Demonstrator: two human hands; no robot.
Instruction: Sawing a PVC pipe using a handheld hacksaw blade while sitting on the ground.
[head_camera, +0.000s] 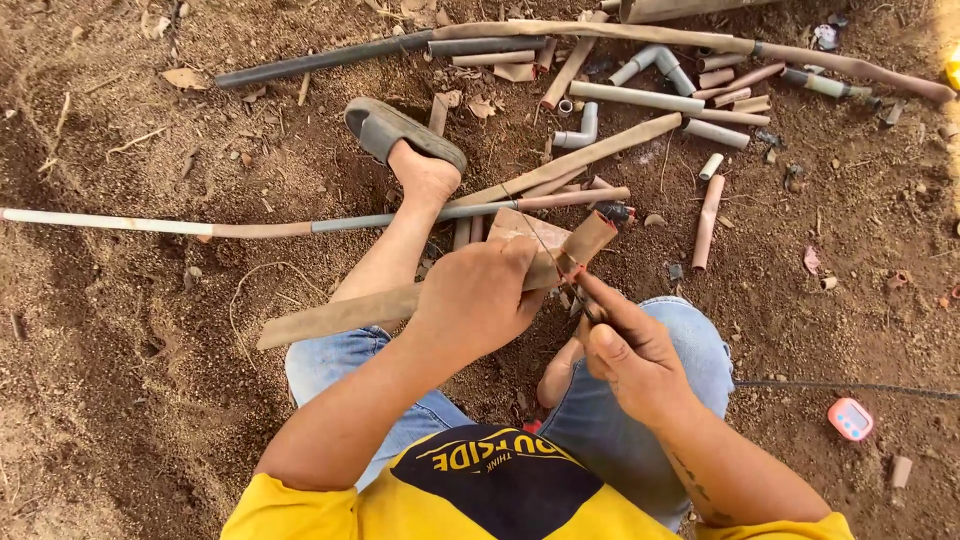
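While I sit on the bare dirt with my knees apart, the item in hand is a short dusty brown pipe piece, held above my lap between both hands. Left hand: clenched around the near, lower end of the piece. Right hand: pinched on a thin dark tool, tip set against the piece just below its far end; the tool's kind is too small to tell. Long axis of the piece: rising from lower left to upper right, away from my body, far end capped in something dark and red. Nearer hand: the left grips it outright; the right touches it only through the tool. Beneath: a long flat tan strip lying across my left leg, pointing the same way. Beyond: my left foot in a grey sandal; a long thin pipe lying crosswise; a heap of grey and brown pipe offcuts and elbows. Right of my knee: a small pink gadget by a dark cable.
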